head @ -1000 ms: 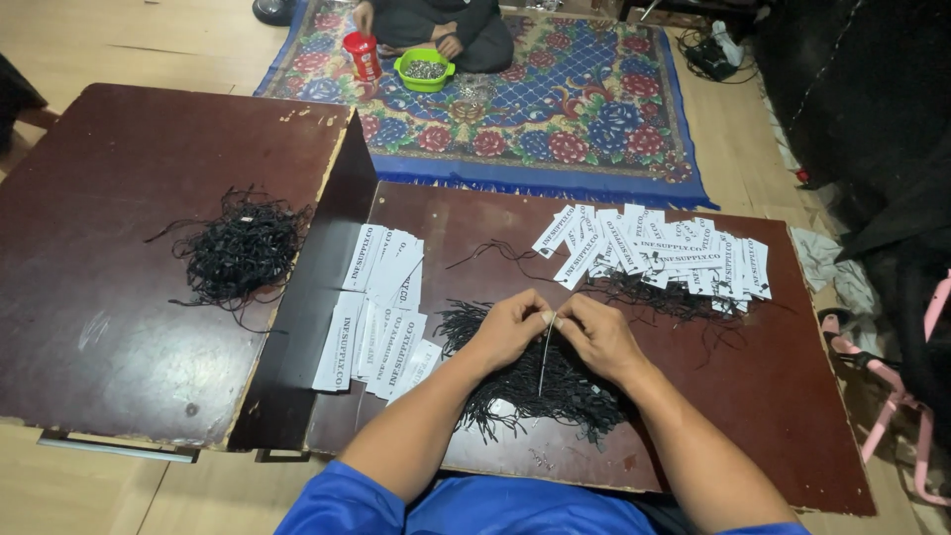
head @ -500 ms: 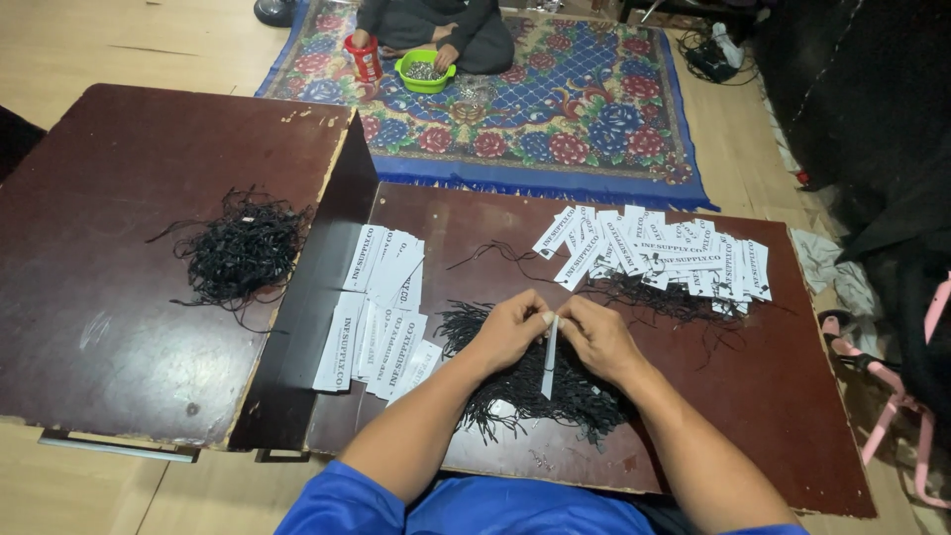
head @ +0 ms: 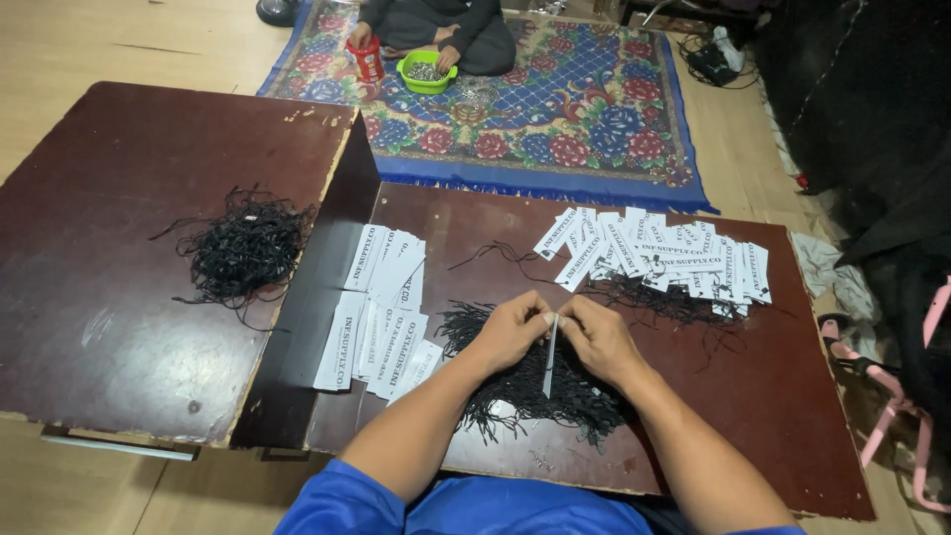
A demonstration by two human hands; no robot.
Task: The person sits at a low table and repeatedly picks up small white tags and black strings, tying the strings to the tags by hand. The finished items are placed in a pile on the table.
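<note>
While black strings (head: pixel 535 381) lie beneath, both hands (left (head: pixel 510 330), right (head: pixel 599 340)) pinch 1 white tag (head: pixel 550 347).

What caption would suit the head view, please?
Both hands pinch a white paper tag above a heap of black strings.

Hidden and cut-off parts

The seated person (head: pixel 436 25) on the rug is cut off by the top edge; the black cords (head: pixel 535 381) lie partly hidden under both forearms; the bench (head: pixel 792 416) corner runs off the bottom; the green bowl (head: pixel 424 74) holds contents too small to tell.
</note>
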